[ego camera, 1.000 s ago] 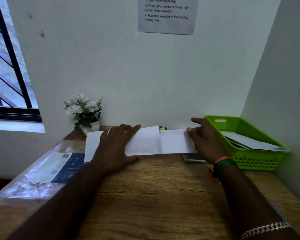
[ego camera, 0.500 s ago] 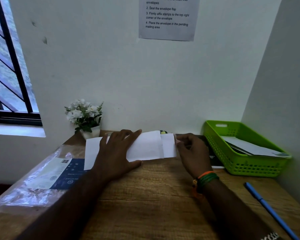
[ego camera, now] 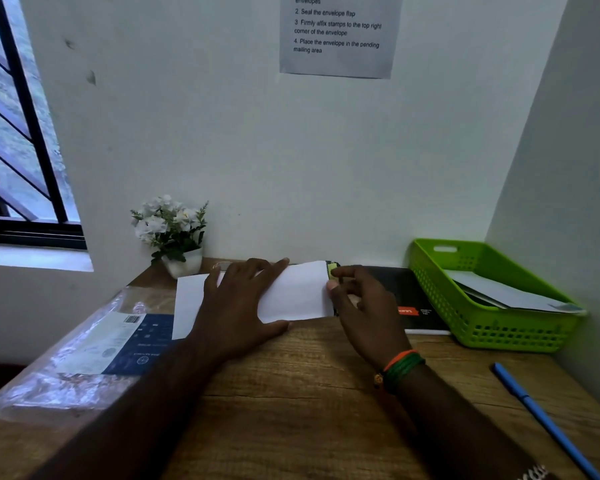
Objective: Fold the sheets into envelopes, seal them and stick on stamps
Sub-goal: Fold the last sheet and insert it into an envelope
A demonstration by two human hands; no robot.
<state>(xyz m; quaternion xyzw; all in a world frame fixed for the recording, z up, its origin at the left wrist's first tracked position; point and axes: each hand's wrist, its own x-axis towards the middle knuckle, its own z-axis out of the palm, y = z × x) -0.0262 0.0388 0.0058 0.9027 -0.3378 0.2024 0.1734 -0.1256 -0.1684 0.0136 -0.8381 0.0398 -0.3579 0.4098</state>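
Here our left hand (ego camera: 238,306) lies flat, fingers spread, on the smooth white sheet (ego camera: 291,292). Our right hand (ego camera: 364,306) pinches its folded edge over the grainy wooden desk (ego camera: 309,393).

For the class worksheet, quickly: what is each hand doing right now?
Left hand: open, pressing flat on the folded white sheet.
Right hand: fingers curled at the sheet's right edge, pinching it.

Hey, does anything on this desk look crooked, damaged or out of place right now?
Nothing looks damaged or spilled. The blue pen lies loose and slanted near the desk's right edge, and papers sit unevenly in the green basket. That's minor.
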